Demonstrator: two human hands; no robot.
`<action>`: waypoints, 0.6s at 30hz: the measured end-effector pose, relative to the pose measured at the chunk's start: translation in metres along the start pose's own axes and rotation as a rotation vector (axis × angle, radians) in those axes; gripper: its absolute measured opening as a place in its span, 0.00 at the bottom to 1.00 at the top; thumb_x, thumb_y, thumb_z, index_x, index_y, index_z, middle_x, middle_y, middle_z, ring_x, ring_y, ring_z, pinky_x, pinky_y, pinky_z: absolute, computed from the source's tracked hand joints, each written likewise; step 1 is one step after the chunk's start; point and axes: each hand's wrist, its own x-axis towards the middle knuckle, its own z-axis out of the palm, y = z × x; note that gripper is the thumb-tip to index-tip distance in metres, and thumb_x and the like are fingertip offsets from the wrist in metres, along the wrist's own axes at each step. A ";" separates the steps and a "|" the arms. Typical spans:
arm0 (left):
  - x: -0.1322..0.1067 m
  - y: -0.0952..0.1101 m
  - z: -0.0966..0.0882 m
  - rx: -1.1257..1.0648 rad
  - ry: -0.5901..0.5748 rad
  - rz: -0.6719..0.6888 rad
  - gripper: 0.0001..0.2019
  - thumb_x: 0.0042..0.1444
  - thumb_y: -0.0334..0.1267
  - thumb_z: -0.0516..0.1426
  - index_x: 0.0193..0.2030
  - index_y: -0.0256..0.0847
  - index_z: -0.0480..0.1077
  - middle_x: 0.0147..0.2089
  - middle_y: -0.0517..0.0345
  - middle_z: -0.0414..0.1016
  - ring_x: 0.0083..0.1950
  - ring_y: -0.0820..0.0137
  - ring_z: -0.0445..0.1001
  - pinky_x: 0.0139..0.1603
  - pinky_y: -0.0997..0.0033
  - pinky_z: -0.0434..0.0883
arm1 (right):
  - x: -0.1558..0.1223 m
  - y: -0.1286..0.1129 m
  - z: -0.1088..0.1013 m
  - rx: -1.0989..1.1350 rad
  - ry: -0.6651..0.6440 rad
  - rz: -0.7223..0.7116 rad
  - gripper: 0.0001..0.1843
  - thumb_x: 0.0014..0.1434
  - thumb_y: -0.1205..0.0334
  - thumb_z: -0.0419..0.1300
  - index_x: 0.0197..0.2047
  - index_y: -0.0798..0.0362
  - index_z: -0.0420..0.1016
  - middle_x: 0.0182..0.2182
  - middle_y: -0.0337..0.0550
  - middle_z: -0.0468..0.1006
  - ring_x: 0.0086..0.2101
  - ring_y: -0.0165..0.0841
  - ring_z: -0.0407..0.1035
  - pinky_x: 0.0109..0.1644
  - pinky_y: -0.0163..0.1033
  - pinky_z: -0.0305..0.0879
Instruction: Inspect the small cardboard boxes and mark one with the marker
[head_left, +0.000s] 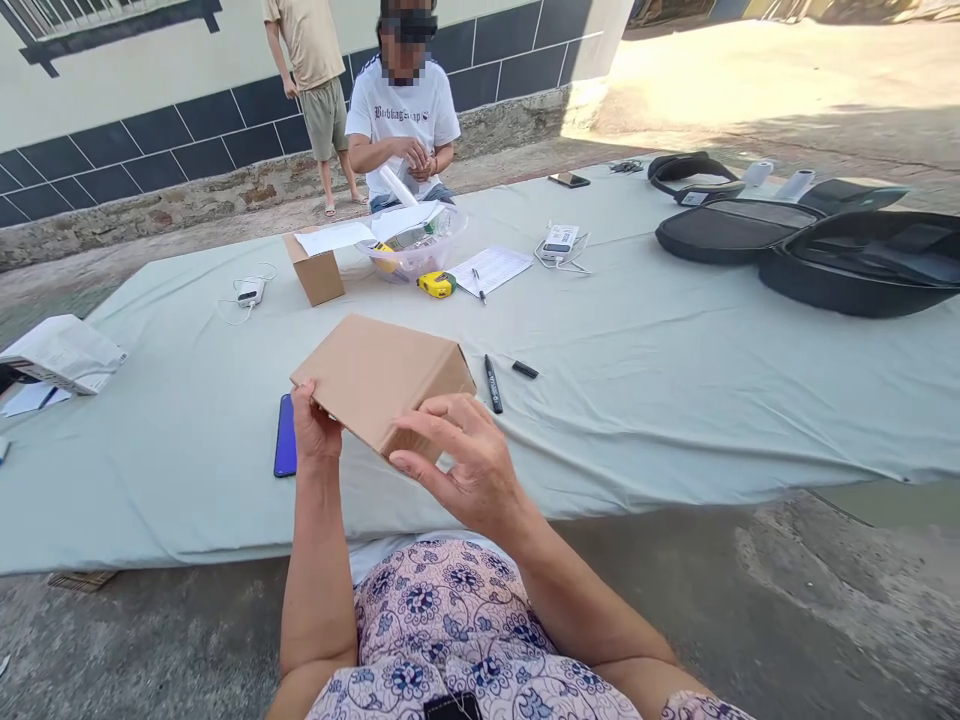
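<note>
A plain brown cardboard box (375,375) is held up, tilted, over the near side of the table. My left hand (316,425) grips its left edge, fingers out of sight beneath it. At the box's near right corner is my right hand (469,455), its thumb and fingers apart around that corner; I cannot tell how firmly they touch it. To the right of the box lies an uncapped black marker (493,384), with its cap (525,369) beside it. A phone with a blue screen (285,437) lies just left of my left wrist.
Across the table (187,440) sits a person in a white shirt (405,120); another stands behind. Farther back are a plastic basket (420,262), a smaller cardboard box (319,278), a yellow tape measure (436,285) and a paper with a pen. Black cases (855,265) lie right.
</note>
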 end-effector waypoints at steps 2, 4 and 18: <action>-0.004 0.005 0.004 -0.130 0.019 -0.006 0.21 0.51 0.54 0.62 0.46 0.44 0.74 0.50 0.54 0.81 0.54 0.61 0.78 0.52 0.66 0.75 | 0.001 0.007 -0.008 0.025 0.116 0.083 0.12 0.69 0.52 0.63 0.54 0.43 0.78 0.42 0.45 0.81 0.44 0.40 0.76 0.50 0.50 0.76; -0.009 0.009 0.007 -0.208 0.003 -0.043 0.19 0.52 0.53 0.63 0.46 0.43 0.75 0.48 0.54 0.82 0.50 0.61 0.80 0.53 0.63 0.75 | 0.001 0.019 -0.016 0.049 0.227 0.241 0.13 0.71 0.51 0.60 0.55 0.42 0.77 0.47 0.47 0.82 0.49 0.43 0.76 0.55 0.54 0.75; -0.029 -0.004 0.028 -0.307 -0.084 -0.291 0.21 0.56 0.60 0.59 0.40 0.44 0.74 0.37 0.54 0.79 0.43 0.57 0.80 0.44 0.59 0.77 | -0.009 0.039 -0.007 0.693 -0.017 0.777 0.37 0.68 0.30 0.53 0.71 0.39 0.67 0.66 0.47 0.75 0.57 0.43 0.76 0.54 0.51 0.81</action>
